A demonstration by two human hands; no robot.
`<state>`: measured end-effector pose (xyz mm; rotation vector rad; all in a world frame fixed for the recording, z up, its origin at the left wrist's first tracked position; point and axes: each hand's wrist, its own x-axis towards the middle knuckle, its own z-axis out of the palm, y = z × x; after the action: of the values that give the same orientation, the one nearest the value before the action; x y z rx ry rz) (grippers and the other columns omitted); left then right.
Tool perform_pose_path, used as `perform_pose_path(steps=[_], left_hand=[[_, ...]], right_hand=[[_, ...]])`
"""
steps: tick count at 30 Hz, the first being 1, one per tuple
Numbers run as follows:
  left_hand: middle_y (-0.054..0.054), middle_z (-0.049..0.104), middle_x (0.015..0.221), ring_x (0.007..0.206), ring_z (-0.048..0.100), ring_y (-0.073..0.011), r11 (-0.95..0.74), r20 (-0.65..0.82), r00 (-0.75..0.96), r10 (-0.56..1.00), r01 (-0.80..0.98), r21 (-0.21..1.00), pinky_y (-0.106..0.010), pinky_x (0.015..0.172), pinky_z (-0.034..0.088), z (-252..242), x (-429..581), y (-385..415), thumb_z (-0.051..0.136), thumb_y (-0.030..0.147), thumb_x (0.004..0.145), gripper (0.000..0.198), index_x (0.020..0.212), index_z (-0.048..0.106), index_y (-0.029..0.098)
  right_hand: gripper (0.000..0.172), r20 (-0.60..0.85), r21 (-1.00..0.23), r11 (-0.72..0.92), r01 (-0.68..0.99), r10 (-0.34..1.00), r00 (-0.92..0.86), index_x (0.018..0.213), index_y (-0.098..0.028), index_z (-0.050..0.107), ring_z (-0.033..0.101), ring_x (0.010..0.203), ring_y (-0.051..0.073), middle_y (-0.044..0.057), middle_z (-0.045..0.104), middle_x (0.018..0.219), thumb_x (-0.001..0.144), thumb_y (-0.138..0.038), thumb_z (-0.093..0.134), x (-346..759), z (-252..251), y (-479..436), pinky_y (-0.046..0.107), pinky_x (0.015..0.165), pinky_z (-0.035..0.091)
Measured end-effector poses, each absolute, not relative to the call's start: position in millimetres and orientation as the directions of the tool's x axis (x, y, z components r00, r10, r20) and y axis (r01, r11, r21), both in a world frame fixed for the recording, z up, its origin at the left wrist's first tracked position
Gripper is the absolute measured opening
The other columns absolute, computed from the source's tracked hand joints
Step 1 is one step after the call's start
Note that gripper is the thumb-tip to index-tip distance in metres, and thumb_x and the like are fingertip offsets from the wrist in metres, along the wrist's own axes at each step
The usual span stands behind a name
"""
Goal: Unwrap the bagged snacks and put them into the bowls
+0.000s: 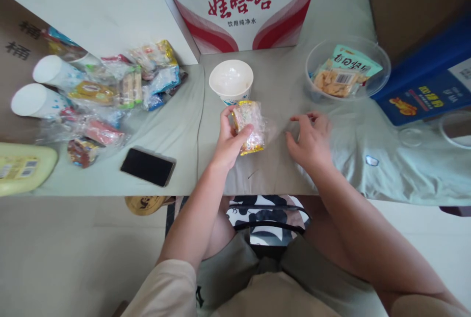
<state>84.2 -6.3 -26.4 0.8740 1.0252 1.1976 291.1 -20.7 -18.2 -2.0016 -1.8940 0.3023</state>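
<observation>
My left hand (pixel 230 139) is closed around a snack packet (pixel 250 128) in clear plastic with yellow ends, the thumb lying across its front. Just beyond the packet stands a white paper bowl (pixel 231 81) with a blue pattern low on its side; its lower part is partly covered by the packet and fingers. My right hand (pixel 311 138) is held low over the cloth to the right, fingers curved and apart, with nothing in it. Farther back on that side is a clear plastic bowl (pixel 348 96) containing several snack packets, one of them green (pixel 355 61).
Left of the hands lie a black phone (pixel 147 166), a heap of wrapped snacks (pixel 127 86) and two paper cups (pixel 39 101). A yellowish bottle (pixel 25 167) is at the left edge. A white and red carton (pixel 243 8) stands behind, a blue box (pixel 423 91) at right.
</observation>
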Motion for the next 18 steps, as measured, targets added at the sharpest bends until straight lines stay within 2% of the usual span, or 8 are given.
perform_pose_path(steps=[4,6,9,11,14,18], left_hand=[[-0.002,0.069,0.107,0.092,0.072,-0.0224,0.169,-0.156,0.066,0.986,-0.305,0.937,-0.041,0.081,0.060,-28,84,-4,0.087,0.050,0.073,0.078,0.134,0.041,0.038],[-0.002,0.069,0.106,0.089,0.072,-0.0213,0.168,-0.155,0.068,0.986,-0.305,0.937,-0.039,0.079,0.060,-28,84,-3,0.088,0.051,0.072,0.079,0.133,0.040,0.038],[-0.001,0.069,0.106,0.088,0.072,-0.0208,0.169,-0.156,0.066,0.986,-0.292,0.941,-0.037,0.077,0.060,-30,84,-3,0.088,0.052,0.071,0.081,0.134,0.039,0.037],[-0.002,0.069,0.108,0.088,0.072,-0.0210,0.172,-0.159,0.067,0.985,-0.275,0.946,-0.037,0.076,0.060,-30,85,-3,0.088,0.052,0.071,0.082,0.135,0.038,0.037],[-0.003,0.070,0.109,0.088,0.072,-0.0211,0.178,-0.166,0.067,0.984,-0.244,0.953,-0.036,0.075,0.060,-30,86,-5,0.087,0.052,0.072,0.082,0.137,0.038,0.037],[-0.003,0.070,0.108,0.088,0.073,-0.0216,0.172,-0.162,0.061,0.985,-0.213,0.962,-0.036,0.074,0.060,-30,89,-6,0.086,0.052,0.073,0.082,0.137,0.038,0.036]], right_hand=[[0.051,-0.098,-0.327,-0.218,0.920,0.976,0.196,0.132,-0.019,0.059,0.059,0.106,0.037,0.020,0.059,0.119,0.087,-0.042,0.056,294,-7,-18,0.051,0.086,0.048],[0.051,-0.155,-0.326,-0.224,0.919,0.971,0.182,0.135,-0.020,0.057,0.062,0.097,0.035,0.019,0.064,0.115,0.088,-0.041,0.054,296,-5,-17,0.046,0.079,0.049],[0.052,-0.151,-0.373,-0.176,0.911,0.980,0.128,0.135,-0.019,0.057,0.064,0.087,0.031,0.017,0.069,0.110,0.086,-0.033,0.054,297,-5,-17,0.040,0.072,0.047],[0.050,-0.133,-0.474,-0.129,0.871,0.988,0.073,0.131,-0.018,0.060,0.063,0.079,0.027,0.014,0.071,0.100,0.082,-0.029,0.055,296,-7,-18,0.037,0.068,0.045],[0.039,-0.122,-0.691,-0.047,0.721,0.991,-0.053,0.115,-0.017,0.066,0.060,0.069,0.021,0.007,0.069,0.083,0.080,-0.030,0.055,292,-7,-22,0.033,0.065,0.043],[0.034,-0.122,-0.872,-0.028,0.489,0.979,-0.161,0.108,-0.018,0.067,0.057,0.064,0.016,0.003,0.067,0.081,0.083,-0.035,0.052,283,-3,-28,0.029,0.061,0.043]])
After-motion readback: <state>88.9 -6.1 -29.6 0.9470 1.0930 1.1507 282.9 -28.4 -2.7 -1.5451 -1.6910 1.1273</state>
